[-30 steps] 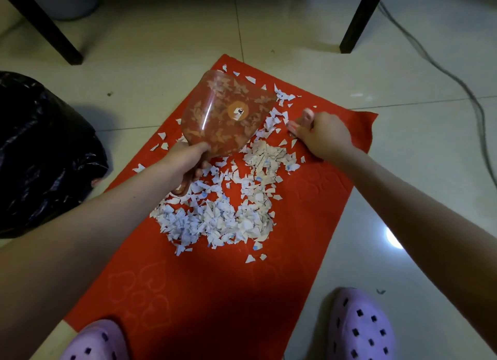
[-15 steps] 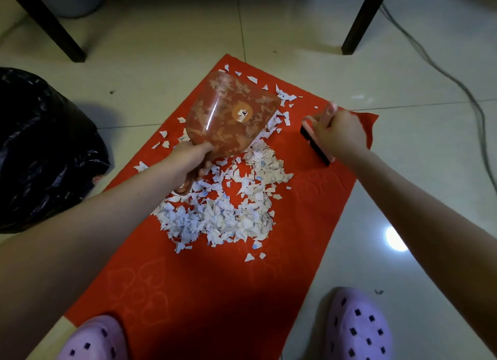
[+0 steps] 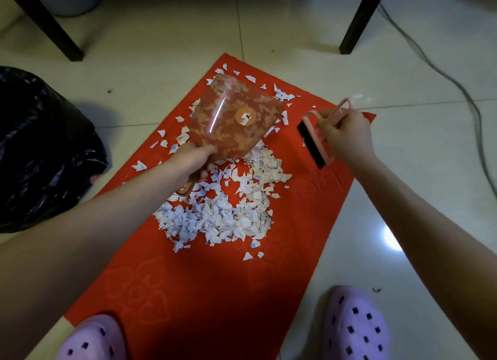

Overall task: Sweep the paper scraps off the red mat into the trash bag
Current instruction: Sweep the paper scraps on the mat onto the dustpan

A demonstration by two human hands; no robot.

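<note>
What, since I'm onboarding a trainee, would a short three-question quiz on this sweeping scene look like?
1. True or false: the left hand grips the dustpan by its handle.
2. The brush held in the right hand is: A) left of the dustpan, B) right of the paper scraps, C) lying on the floor tiles.
3. Fill in: the trash bag sits to the ___ of the red mat.
Key: 1 true; 2 B; 3 left.
</note>
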